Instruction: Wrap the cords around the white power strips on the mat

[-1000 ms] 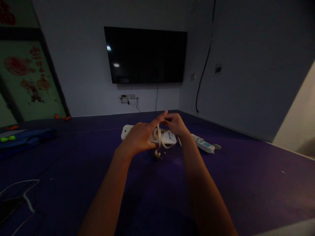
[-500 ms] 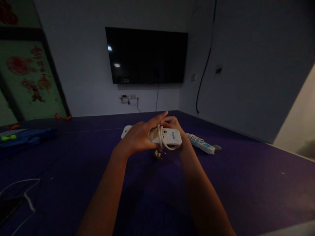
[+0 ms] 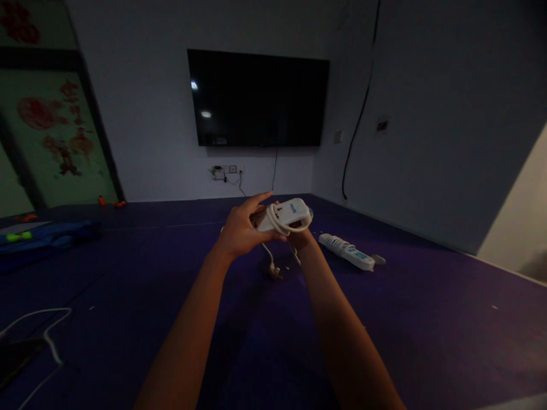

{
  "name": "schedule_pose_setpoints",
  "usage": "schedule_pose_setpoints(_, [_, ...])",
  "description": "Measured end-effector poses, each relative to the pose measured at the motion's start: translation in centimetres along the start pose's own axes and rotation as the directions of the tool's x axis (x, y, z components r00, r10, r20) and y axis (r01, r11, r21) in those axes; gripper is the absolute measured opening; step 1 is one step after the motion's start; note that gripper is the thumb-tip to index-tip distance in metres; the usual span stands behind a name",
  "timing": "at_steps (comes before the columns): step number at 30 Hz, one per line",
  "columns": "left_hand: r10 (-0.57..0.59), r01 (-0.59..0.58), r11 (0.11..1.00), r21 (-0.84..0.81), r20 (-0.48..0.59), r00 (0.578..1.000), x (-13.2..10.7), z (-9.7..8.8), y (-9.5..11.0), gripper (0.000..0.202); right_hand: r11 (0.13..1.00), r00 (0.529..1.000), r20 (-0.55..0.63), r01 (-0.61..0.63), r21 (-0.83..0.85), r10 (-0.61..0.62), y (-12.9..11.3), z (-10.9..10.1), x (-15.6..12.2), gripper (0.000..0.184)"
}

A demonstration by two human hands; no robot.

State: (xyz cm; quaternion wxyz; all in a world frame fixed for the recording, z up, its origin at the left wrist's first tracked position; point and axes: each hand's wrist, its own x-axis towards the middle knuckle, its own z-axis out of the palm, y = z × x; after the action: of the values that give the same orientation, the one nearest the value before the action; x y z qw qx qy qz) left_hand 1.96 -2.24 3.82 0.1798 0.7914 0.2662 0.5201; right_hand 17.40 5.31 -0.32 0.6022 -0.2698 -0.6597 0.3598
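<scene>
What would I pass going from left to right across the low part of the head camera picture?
Loose white cable on the floor → left hand → cord-wrapped power strip held up in the air → second power strip lying flat.

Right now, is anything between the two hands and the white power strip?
Nothing visible. The left hand grips the power strip, and the right hand is directly beneath it. Only its own cord loops around it.

Home living room: wall-mounted TV (image 3: 258, 98), wall sockets (image 3: 225, 169), purple floor mat (image 3: 427, 307).
</scene>
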Motion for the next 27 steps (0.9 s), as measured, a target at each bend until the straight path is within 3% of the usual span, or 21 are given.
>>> schedule_pose_setpoints(3, [0.017,-0.019,1.0,-0.023,-0.088,0.996,0.3,-0.1,-1.1,0.081,0.988,0.997,-0.078,0.008,0.157,0.005,-0.1,0.7,0.6,0.03])
schedule_pose_setpoints(8, [0.045,-0.044,0.999,0.012,-0.267,0.963,0.6,-0.2,-2.4,0.076,0.997,0.996,-0.054,-0.067,0.027,0.069,-1.3,1.4,0.8,0.025])
schedule_pose_setpoints(14, [0.069,-0.042,0.996,0.078,-0.38,0.922,0.8,0.0,-3.7,0.075,0.999,0.999,-0.017,-0.049,-0.012,0.049,-1.8,2.5,1.4,0.019])
schedule_pose_setpoints(18, [0.07,0.017,0.983,0.18,-0.465,0.882,0.9,-0.4,-4.7,0.075,0.975,0.994,0.041,-0.094,-0.203,0.105,-2.0,3.1,1.1,0.021])
schedule_pose_setpoints(23, [0.103,0.044,0.957,0.286,-0.478,0.872,0.9,-1.2,-6.0,0.073,0.832,0.998,-0.014,-0.058,-0.551,0.061,-3.1,4.1,0.4,0.024])
schedule_pose_setpoints(27, [0.146,0.14,0.887,0.44,-0.554,0.819,0.5,-2.8,-6.6,0.075,0.785,0.994,0.05,-0.048,-0.618,0.1,-4.0,4.5,-0.2,0.03])
